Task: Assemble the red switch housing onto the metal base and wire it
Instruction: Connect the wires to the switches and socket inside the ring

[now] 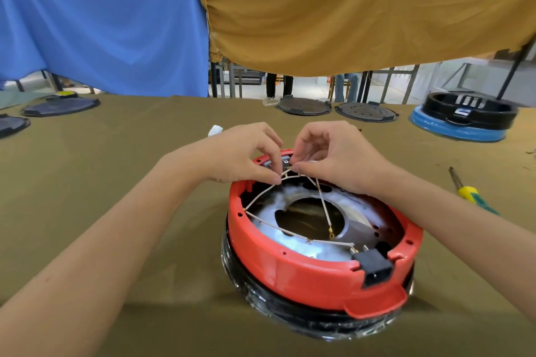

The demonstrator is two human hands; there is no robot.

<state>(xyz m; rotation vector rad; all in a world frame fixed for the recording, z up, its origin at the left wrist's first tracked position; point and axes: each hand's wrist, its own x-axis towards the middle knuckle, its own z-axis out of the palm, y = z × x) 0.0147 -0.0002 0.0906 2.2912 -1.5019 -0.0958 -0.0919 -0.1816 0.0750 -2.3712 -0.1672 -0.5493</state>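
Olive tablecloth (145, 153): red housing (304, 272) upturned, black socket (377, 268) facing viewer.

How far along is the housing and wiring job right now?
Done: the red plastic housing ring sits on the round metal base. In hand: left hand and right hand pinch thin white wires at the far terminal. Left: one ring lug hangs loose.
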